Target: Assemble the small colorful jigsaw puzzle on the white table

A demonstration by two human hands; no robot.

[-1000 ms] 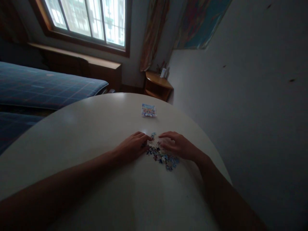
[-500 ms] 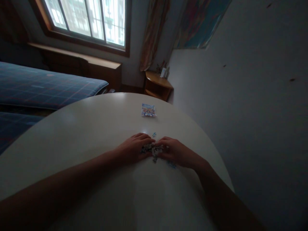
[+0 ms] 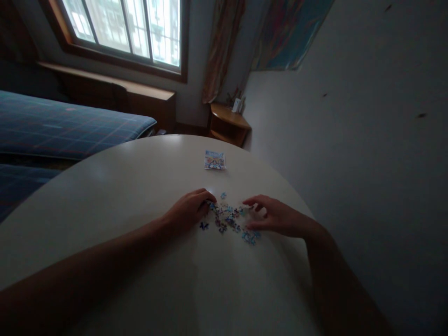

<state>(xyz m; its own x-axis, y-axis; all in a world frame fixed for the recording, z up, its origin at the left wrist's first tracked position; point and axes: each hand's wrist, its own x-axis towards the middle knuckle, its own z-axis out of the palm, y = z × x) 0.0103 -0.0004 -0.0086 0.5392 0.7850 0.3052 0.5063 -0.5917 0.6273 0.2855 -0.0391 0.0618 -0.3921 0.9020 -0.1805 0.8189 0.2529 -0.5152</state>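
Note:
A loose heap of small jigsaw puzzle pieces [image 3: 229, 220], blue, white and dark, lies spread on the white round table [image 3: 140, 186]. At its left edge, my left hand [image 3: 191, 207] rests with curled fingers closed over a few pieces at the fingertips. My right hand [image 3: 275, 217] is at the right side of the heap, thumb and fingers apart, with nothing seen gripped. A lighter blue cluster of pieces [image 3: 250, 237] sits just below the right thumb. One blue piece [image 3: 223, 195] lies apart beyond the heap, and a dark piece [image 3: 204, 226] lies below my left hand.
A small square printed packet [image 3: 214, 160] lies farther back on the table. Beyond the table's left edge is a plaid-covered mattress [image 3: 70, 123]. A wooden corner stand [image 3: 229, 119] is behind the table, and a pale wall [image 3: 350, 163] rises at the right.
My hands have parted from around the clump, the right one moving right and opening. The pieces that were bunched between them are now spread out on the table.

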